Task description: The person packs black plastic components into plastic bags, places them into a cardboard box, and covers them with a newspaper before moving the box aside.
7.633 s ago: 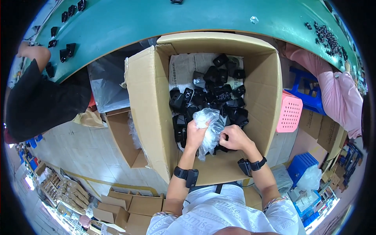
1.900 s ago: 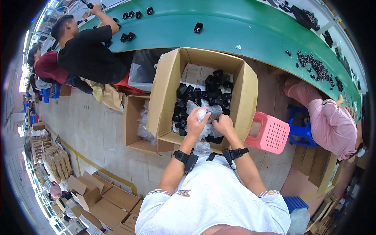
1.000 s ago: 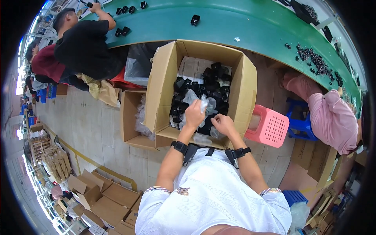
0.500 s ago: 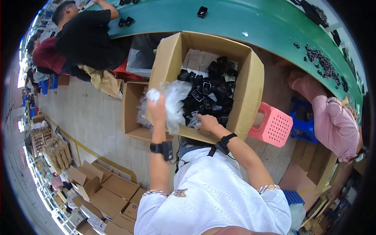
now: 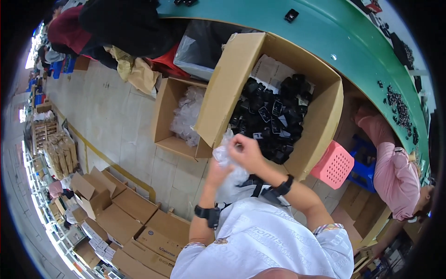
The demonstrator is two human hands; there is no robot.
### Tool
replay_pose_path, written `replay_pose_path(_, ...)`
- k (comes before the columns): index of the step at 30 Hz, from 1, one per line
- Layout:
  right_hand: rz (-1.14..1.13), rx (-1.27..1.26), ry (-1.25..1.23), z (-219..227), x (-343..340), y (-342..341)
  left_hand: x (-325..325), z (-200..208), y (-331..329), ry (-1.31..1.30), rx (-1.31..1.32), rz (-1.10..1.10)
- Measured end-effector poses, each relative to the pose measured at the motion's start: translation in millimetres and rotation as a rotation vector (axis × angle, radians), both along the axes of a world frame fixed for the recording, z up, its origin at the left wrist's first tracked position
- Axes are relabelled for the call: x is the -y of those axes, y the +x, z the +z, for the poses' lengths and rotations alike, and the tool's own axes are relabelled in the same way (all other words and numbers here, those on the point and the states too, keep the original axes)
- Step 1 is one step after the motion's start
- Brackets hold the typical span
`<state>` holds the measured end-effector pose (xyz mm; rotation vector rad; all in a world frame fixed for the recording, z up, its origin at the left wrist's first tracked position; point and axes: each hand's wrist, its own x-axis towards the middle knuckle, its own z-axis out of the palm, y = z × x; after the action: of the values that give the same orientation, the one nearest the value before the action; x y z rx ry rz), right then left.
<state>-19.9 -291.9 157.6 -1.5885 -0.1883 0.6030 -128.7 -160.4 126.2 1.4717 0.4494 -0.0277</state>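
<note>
Both my hands are together at the near left corner of the large open cardboard box (image 5: pixel 320 100), in front of my body. A crumpled clear plastic bag (image 5: pixel 238 179) is bunched between them and hangs down toward my shirt. My left hand (image 5: pixel 217 172) grips it from the left. My right hand (image 5: pixel 245 152) has its fingers curled against the upper part of the bag; the fingertips are partly hidden. Inside the large box lies a heap of small black plastic parts (image 5: pixel 265 114), some with pale outlines on their faces, beside a sheet of grey cardboard (image 5: pixel 273 70).
A smaller box (image 5: pixel 160 111) filled with clear plastic bags (image 5: pixel 189 116) stands left of the large one. Beyond runs a green worktable (image 5: pixel 260 16) with black parts. A pink stool (image 5: pixel 333 165) is at the right, near a person in pink (image 5: pixel 395 176). Cartons (image 5: pixel 153 232) stack lower left.
My right hand has come out of the large box and met my left hand at its near corner. My left hand has lowered with the plastic bag. The view has turned leftward.
</note>
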Motion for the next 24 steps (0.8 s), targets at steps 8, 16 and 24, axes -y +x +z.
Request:
replay_pose_path(8,0.126,-0.258,0.235,-5.9,-118.2,-12.5,-161.3,-93.5,-9.7,0.072,-0.031,0.654)
replay_pose_path(16,-0.272,-0.26,-0.477,-49.3,3.9,32.2,-344.9,-371.6,-19.9,0.966,-0.47,0.681)
replay_pose_path(24,-0.105,-0.418,-0.535,-113.8,7.4,15.6,-330.5,-448.0,17.7,0.507,-0.488,0.391)
